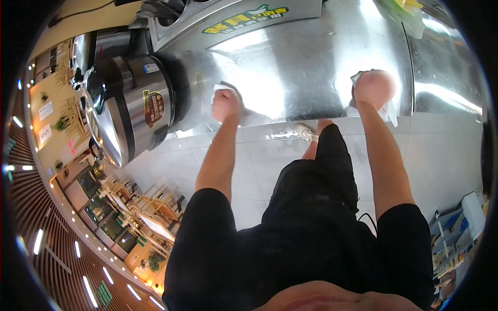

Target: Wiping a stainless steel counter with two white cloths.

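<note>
My left hand is pressed in a fist on the stainless steel counter, near its front edge. A small white cloth or tissue shows around its knuckles. Further right, my right hand is blurred and rests over another whitish cloth. One corner of that cloth hangs past the counter's front edge; the rest is hidden under the hand. Both arms reach straight forward, well apart.
A large steel electric cooker stands left of my left hand. Behind is a steel cutlery dispenser box bearing writing. A plastic bag lies at the back right, beyond a counter seam. Wooden tables and chairs fill the room at left.
</note>
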`<state>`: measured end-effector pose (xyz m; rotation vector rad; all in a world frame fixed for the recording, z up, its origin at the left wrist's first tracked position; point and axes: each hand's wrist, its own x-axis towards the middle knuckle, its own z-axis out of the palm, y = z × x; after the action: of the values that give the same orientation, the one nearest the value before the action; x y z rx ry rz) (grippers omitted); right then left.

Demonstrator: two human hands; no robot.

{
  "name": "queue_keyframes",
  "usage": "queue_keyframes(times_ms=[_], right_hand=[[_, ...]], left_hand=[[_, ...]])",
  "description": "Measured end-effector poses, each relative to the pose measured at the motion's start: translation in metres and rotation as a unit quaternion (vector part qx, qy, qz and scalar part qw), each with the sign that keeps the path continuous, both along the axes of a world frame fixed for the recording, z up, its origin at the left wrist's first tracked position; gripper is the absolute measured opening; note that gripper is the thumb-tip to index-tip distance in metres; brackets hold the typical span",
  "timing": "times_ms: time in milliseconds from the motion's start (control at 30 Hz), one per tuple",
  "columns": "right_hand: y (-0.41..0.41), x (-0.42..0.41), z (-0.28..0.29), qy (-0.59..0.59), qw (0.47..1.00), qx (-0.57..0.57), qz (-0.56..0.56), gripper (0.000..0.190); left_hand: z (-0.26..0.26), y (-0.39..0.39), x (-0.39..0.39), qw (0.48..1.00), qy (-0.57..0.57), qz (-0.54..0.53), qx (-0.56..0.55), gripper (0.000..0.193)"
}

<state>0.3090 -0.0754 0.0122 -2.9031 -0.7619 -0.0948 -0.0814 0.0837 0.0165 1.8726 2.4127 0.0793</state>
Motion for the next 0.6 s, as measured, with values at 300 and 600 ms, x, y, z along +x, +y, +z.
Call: queue_keyframes(times_ms=[300, 600], right_hand=[[0.000, -0.001, 0.000, 0.000, 1.000, -0.006, -0.001, 0.033], [-0.001, -0.002, 0.000, 0.008, 1.000, -0.004, -0.007, 0.034]], left_hand=[[0.003, -0.001, 0.007, 0.997, -0.010, -0.081, -0.008, 0.031], [-0.001, 0.073, 0.020, 0.982, 0.008, -0.182, 0.058, 0.031]])
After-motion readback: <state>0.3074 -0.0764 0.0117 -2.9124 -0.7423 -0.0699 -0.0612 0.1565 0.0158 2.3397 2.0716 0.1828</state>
